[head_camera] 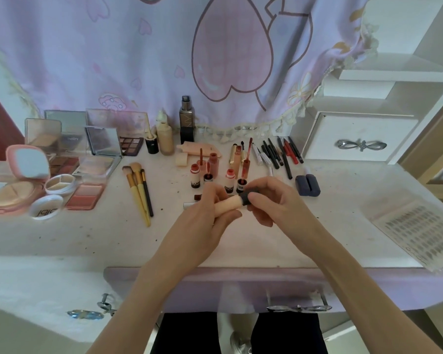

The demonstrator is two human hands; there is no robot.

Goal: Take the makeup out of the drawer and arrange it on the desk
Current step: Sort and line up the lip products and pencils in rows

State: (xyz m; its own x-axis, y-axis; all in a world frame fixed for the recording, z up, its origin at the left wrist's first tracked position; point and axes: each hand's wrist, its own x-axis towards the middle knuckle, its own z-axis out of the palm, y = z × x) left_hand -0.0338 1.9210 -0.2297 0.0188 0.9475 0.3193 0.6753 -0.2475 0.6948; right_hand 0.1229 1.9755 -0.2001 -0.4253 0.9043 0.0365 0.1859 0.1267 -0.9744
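While the left hand (210, 215) wraps its fingers round a cream tube (228, 203), the right hand (271, 198) pinches the dark cap (248, 196) at its right end — a two-handed hold that suits twisting the cap, though whether on or off I can't tell. Both hover over the desk (266, 246), just near of the lip glosses (215, 172), which stand grouped at centre, probably where this tube belongs.

Look at the sorting: palettes and compacts (62, 159) are fanned open on the left, lids up so the shades show; three brushes (140, 190) lie side by side beside them; the bottles (169, 134) stand upright at the far edge, out of the way of reaching arms; pencils (281, 154) are laid in a row far right, with a dark blue case (308, 185) just near of them. A lash tray (420, 233) sits near right. Like goes with like, and low items lie nearer.

Below the desk edge the drawer (241, 290) looks pushed in; its inside is hidden, so what's left I can't say.
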